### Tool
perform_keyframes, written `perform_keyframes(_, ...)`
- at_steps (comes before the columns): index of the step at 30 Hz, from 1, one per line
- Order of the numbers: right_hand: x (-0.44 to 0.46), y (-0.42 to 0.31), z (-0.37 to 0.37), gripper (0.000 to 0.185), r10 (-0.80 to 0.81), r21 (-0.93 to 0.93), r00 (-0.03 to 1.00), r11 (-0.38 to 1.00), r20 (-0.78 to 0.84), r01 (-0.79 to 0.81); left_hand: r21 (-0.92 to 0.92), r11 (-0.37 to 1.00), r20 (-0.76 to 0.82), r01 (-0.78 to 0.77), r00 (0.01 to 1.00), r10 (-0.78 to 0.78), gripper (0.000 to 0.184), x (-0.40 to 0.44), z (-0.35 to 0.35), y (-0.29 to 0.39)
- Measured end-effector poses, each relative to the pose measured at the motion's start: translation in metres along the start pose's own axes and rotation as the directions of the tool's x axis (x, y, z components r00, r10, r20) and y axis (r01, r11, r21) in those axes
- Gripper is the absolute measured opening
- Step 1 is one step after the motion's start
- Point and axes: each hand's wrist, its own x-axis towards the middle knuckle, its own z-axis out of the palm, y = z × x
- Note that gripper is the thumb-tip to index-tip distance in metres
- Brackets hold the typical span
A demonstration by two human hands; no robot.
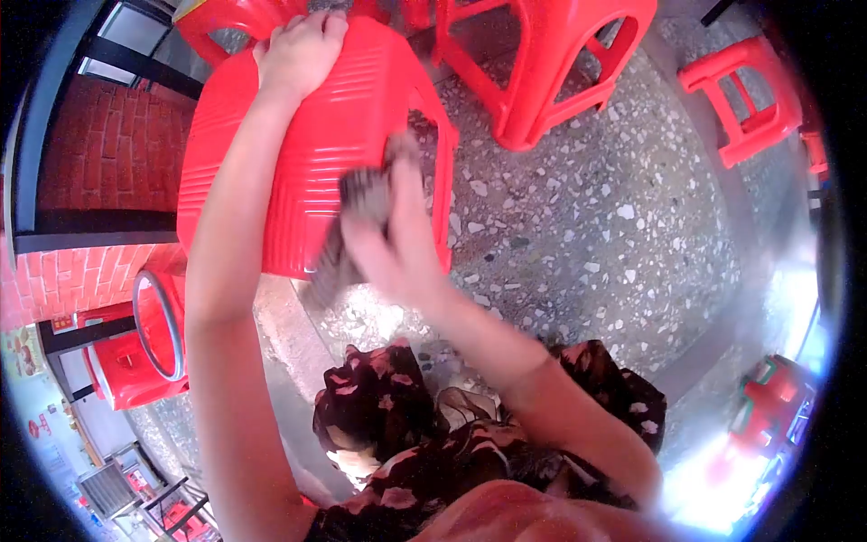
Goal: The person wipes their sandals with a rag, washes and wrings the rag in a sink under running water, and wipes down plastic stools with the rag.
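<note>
A red plastic stool (312, 158) with a ribbed top stands in front of me. My left hand (302, 56) rests at its far edge, with the fingers bent over the rim. In my right hand (397, 248) is a dark, crumpled cloth (339, 257), striped in part. That hand is closed around the cloth at the near right side of the stool top. Motion blurs the right hand and the cloth, so their exact contact with the stool is hard to see.
Further red stools stand behind (519, 72) and at the far right (745, 99). Speckled stone floor (578, 226) spreads to the right. At left are a brick wall (113, 149), dark frame bars and a red container (135, 370). Bright glare covers the lower right.
</note>
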Motion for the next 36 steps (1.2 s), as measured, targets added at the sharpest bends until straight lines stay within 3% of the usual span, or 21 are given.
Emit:
perform_keyframes(2,0.071,0.030,0.007,0.070,0.234,0.228,0.970,0.950,-0.061,-0.214,-0.050,0.999,-0.064,0.005,0.998,-0.008,0.047,0.002,0.010,-0.005)
perform_keyframes(3,0.114,0.050,0.007,0.062,0.204,0.077,0.959,0.978,-0.195,-0.192,-0.058,0.998,-0.057,0.020,0.998,-0.023,0.046,0.002,0.011,-0.004)
perform_keyframes(6,0.186,0.081,-0.008,0.061,0.388,0.243,0.914,0.881,0.120,-0.406,-0.064,0.998,-0.008,0.009,1.000,-0.009,0.046,0.000,0.007,-0.002)
perform_keyframes(8,0.153,0.091,0.002,0.062,0.049,0.087,0.997,0.995,-0.060,-0.044,-0.144,0.989,-0.073,0.032,0.996,-0.043,0.047,0.002,0.011,-0.003)
perform_keyframes(11,0.025,-0.015,0.003,0.057,-0.129,-0.262,0.991,0.958,-0.038,0.114,-0.376,0.922,-0.144,0.094,0.977,-0.158,0.048,0.005,0.006,-0.002)
perform_keyframes(13,0.006,-0.045,0.006,0.054,-0.079,-0.304,0.997,0.949,0.010,0.079,-0.741,0.671,-0.096,0.038,0.982,-0.161,0.053,0.004,-0.001,-0.010)
perform_keyframes(15,0.044,-0.035,0.012,0.045,-0.156,-0.542,0.986,0.824,0.065,0.167,-0.984,0.172,-0.057,-0.049,0.998,-0.041,0.059,0.019,0.006,-0.045)
perform_keyframes(16,0.077,-0.016,0.015,0.034,-0.183,-0.610,0.981,0.771,0.064,0.184,-0.991,0.006,0.131,0.131,0.991,-0.009,0.060,0.001,-0.016,-0.055)
perform_keyframes(17,0.114,0.008,0.020,0.031,-0.227,-0.681,0.973,0.705,0.046,0.197,-0.966,0.052,0.258,0.254,0.962,0.086,0.059,-0.011,-0.035,-0.084)
perform_keyframes(19,0.179,0.031,0.019,0.040,0.030,-0.754,0.992,0.653,0.122,0.073,-0.880,0.475,0.070,0.016,0.993,0.096,0.038,-0.070,-0.078,-0.117)
perform_keyframes(20,0.201,0.048,0.016,0.043,0.083,-0.691,0.979,0.719,0.188,0.072,-0.600,0.762,-0.195,-0.242,0.969,0.154,0.033,-0.097,-0.076,-0.149)
perform_keyframes(21,0.201,0.046,0.012,0.044,0.118,-0.665,0.974,0.746,0.191,0.039,-0.490,0.823,-0.319,-0.287,0.938,0.137,0.033,-0.133,-0.081,-0.159)
perform_keyframes(22,0.201,0.043,0.008,0.045,0.154,-0.638,0.970,0.770,0.190,0.003,-0.578,0.803,-0.308,-0.147,0.950,-0.047,0.038,-0.167,-0.076,-0.168)
perform_keyframes(24,0.145,0.010,-0.002,0.043,-0.254,-0.676,0.918,0.622,0.303,0.395,-0.805,0.593,-0.213,0.000,0.933,-0.289,0.048,-0.216,-0.043,-0.187)
perform_keyframes(26,0.081,-0.008,-0.007,0.033,-0.440,-0.652,0.771,0.422,0.460,0.630,-0.904,0.400,0.011,0.153,0.942,-0.336,0.056,-0.237,-0.006,-0.207)
perform_keyframes(28,0.027,-0.054,-0.010,0.022,-0.309,-0.486,0.884,0.747,0.351,0.454,-0.993,0.005,0.106,0.114,0.934,-0.342,0.059,-0.235,0.046,-0.211)
perform_keyframes(29,0.012,-0.066,-0.013,0.020,-0.203,-0.503,0.922,0.789,0.330,0.353,-0.984,-0.166,0.123,0.057,0.898,-0.422,0.059,-0.233,0.056,-0.195)
perform_keyframes(31,0.015,-0.075,-0.022,0.019,-0.112,-0.556,0.941,0.782,0.319,0.282,-0.996,-0.070,0.083,0.056,0.870,-0.485,0.054,-0.237,0.064,-0.175)
perform_keyframes(33,0.032,-0.073,-0.035,0.019,-0.153,-0.696,0.935,0.633,0.319,0.341,-0.989,-0.017,0.147,0.149,0.944,-0.297,0.059,-0.248,0.040,-0.124)
perform_keyframes(35,0.045,-0.067,-0.043,0.021,-0.206,-0.785,0.926,0.492,0.316,0.377,-0.945,-0.320,0.015,-0.063,0.972,-0.233,0.052,-0.246,0.074,-0.073)
perform_keyframes(36,0.049,-0.066,-0.046,0.022,-0.228,-0.794,0.922,0.470,0.311,0.384,-0.920,-0.242,0.353,0.307,0.918,-0.179,0.052,-0.233,0.021,-0.044)
